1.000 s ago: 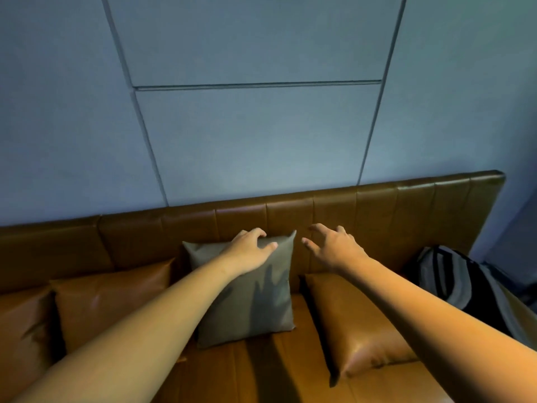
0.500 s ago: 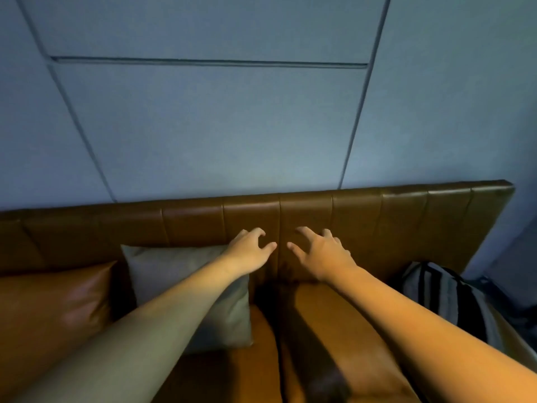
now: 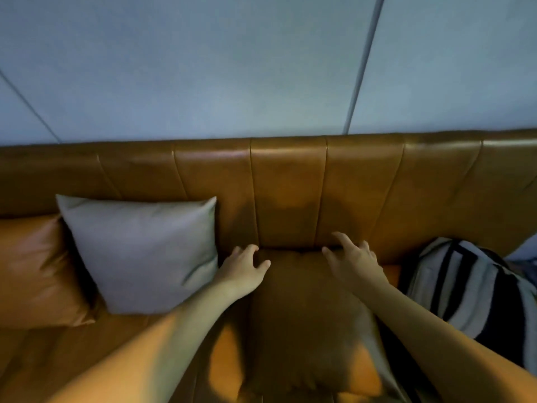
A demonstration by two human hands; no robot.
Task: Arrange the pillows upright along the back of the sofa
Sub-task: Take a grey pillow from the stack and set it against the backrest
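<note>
Both hands, left hand (image 3: 244,270) and right hand (image 3: 353,261), spread with grip released over the brown pillow (image 3: 305,315) lying flat at 6 o'clock (grey pillow (image 3: 142,254) upright at 9). Slick leather could slip from a shallow pinch, toppling it.

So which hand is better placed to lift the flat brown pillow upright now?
Right hand, narrowly. Its fingers already reach the brown pillow at its far edge by the backrest; the left hand rests at the near-left corner.

Grey pillow (image 3: 142,254), tan leather pillows (image 3: 308,321) and sofa (image 3: 290,181), black-and-white striped bag (image 3: 476,289), pale blue wall (image 3: 232,68)
</note>
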